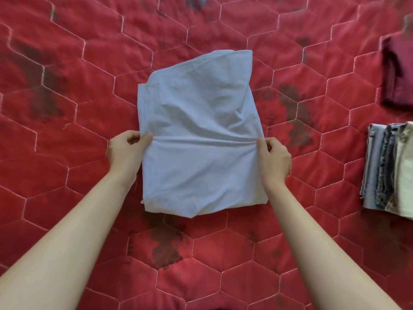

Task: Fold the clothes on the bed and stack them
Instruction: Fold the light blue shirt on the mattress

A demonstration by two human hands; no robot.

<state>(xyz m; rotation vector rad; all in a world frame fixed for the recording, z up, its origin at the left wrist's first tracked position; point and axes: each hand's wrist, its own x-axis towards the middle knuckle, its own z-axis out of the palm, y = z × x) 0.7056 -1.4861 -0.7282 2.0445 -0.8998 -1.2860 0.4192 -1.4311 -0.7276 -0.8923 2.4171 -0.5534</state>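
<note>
A pale blue garment (pixel 199 135), already partly folded, is laid in the middle of the bed (pixel 67 130), which is covered by a red quilt with hexagon stitching. The cloth is held at its two side edges, about halfway along its length. The left edge is pinched by the left hand (pixel 126 151) between thumb and curled fingers (pixel 145 138), and the right edge is pinched in the same way by the right hand (pixel 276 158). A tight crease is drawn across the cloth between the two hands. The far half is loose and wrinkled, with one corner raised, while the near half lies flatter.

It is judged that a cross fold is being prepared, by which one half would be brought over the other.

Several things could go wrong from here. If one hand is lifted sooner or higher than the other, the crease could be pulled slanted and the edges would not meet. The wrinkles in the far half could be trapped inside the fold, so a bulky and uneven packet would be made. Only the outer layers may be held by the pinch; the inner layers could then slip out and the earlier folds be opened.

At the right, a stack of folded clothes (pixel 388 166) is seen, and beyond it a dark red garment (pixel 397 70). An uneven packet would sit badly on that stack.
</note>
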